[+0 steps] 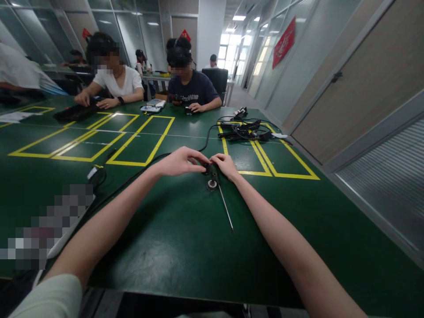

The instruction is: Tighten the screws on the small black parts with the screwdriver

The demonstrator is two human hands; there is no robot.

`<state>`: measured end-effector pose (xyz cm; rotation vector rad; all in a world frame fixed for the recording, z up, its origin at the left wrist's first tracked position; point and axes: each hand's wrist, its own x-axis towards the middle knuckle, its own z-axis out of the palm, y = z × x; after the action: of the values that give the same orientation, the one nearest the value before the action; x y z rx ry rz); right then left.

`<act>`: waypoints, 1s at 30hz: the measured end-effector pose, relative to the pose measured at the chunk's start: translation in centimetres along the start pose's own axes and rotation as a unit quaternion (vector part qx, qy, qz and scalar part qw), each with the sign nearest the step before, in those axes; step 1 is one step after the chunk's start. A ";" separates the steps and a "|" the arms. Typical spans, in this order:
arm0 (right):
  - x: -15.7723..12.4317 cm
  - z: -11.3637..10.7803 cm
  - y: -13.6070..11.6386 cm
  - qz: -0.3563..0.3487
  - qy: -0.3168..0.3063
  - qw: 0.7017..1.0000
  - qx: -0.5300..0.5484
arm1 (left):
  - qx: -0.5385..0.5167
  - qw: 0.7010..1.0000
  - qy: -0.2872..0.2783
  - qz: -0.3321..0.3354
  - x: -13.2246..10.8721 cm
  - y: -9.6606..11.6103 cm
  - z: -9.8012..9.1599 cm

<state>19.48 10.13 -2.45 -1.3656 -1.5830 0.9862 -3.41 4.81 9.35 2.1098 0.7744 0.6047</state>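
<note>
In the head view, my left hand [183,161] reaches in with its thumb and fingers curved around a small dark part [206,169], whose kind I cannot make out. My right hand [225,166] has its fingers bent together, their tips meeting the left fingertips at the same spot; what they pinch is hidden. Between the hands lies a screwdriver [225,205], its dark handle close to my right hand and its thin metal shaft pointing towards me. A small round metal piece [212,184] sits beside the handle on the green table [172,247].
Black cables and adapters [247,130] are heaped beyond my right hand. A long black cable [132,179] runs past my left forearm to a blurred-out power strip [71,225]. Yellow tape [155,145] marks rectangles on the table. Two people [194,90] work across it, with a black tray [74,112].
</note>
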 end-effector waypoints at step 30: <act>0.8 0.5 0.7 -0.016 -0.009 1.000 0.020 | 0.259 0.960 -0.106 -0.019 -0.1 -3.8 4.6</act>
<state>19.16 11.02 -3.23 -1.3037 -1.5847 1.0096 -1.72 4.27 3.68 2.5733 0.9175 0.1508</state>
